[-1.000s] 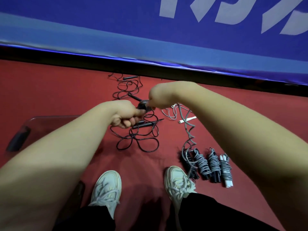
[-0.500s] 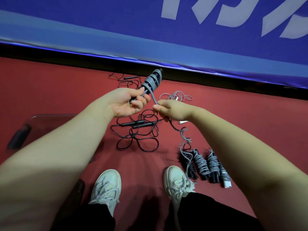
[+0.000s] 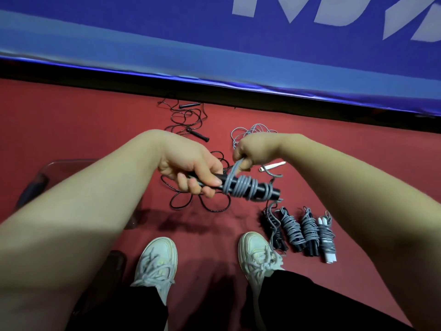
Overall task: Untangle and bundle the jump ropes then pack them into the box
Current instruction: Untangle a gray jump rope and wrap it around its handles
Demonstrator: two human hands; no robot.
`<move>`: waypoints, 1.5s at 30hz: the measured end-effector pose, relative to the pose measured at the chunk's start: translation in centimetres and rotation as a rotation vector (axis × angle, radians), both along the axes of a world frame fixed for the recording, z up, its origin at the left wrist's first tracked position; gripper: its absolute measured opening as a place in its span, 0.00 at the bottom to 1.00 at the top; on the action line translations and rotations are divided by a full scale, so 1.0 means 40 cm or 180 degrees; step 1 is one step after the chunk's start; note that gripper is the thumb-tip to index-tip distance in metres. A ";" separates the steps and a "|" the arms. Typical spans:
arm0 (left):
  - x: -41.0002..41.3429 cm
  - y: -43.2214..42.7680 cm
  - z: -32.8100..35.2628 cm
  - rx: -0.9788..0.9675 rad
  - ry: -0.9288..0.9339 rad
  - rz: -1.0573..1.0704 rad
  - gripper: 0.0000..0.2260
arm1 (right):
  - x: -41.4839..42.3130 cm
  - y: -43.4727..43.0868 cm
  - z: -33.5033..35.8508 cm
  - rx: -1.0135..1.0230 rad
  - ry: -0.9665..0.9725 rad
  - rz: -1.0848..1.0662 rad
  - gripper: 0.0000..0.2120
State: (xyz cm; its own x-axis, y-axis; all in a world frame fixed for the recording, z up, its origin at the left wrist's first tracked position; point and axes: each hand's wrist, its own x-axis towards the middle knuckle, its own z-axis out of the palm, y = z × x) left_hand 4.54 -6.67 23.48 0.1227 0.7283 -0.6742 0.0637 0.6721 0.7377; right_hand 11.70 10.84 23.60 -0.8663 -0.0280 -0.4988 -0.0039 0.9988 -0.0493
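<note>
The person is bundling a grey-corded jump rope with black cylindrical handles (image 3: 241, 187). The left hand (image 3: 191, 173) is gripping the handles at one end and holding them roughly level above the red floor (image 3: 83, 120). The right hand (image 3: 253, 151), just beside it, is pinching the free grey cord and drawing it up off the coils wound round the handles. The next move probably calls for passing that cord round the handles again under steady tension, then tucking the tail. Four finished wrapped bundles (image 3: 292, 231) are lying beside the white right shoe (image 3: 257, 254), and a thin black tangled rope (image 3: 188, 120) is waiting farther out. The clear plastic box (image 3: 71, 161) is sitting at the left, mostly hidden behind the left forearm, so nothing appears packed yet.
</note>
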 end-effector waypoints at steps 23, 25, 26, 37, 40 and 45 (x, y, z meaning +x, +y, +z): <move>-0.053 0.057 -0.075 0.1027 -0.0231 0.3197 0.08 | -0.013 -0.132 0.035 0.0215 0.1212 -0.0443 0.12; -0.057 0.054 -0.062 0.1221 -0.0594 0.3287 0.07 | -0.003 -0.124 0.040 -0.0227 0.1342 -0.0640 0.16; -0.057 0.050 -0.053 0.1314 -0.0776 0.3342 0.07 | 0.003 -0.120 0.041 -0.0525 0.1373 -0.0730 0.16; -0.050 -0.022 0.005 0.1695 -0.1509 0.2564 0.10 | 0.050 -0.051 -0.010 -0.2753 0.0724 -0.1013 0.15; -0.038 -0.024 0.017 0.1540 -0.1219 0.2188 0.09 | 0.050 -0.029 -0.024 -0.2678 0.0707 -0.1080 0.15; -0.032 -0.030 0.013 0.1190 -0.0923 0.1502 0.09 | 0.059 0.021 -0.022 -0.2399 0.0773 -0.0991 0.10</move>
State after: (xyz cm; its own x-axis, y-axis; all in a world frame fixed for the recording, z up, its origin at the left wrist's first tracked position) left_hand 3.26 -7.88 24.00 -0.1281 0.9266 -0.3536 -0.4104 0.2750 0.8694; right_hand 14.08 11.70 22.71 -0.9701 -0.0207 -0.2418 0.1692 0.6566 -0.7350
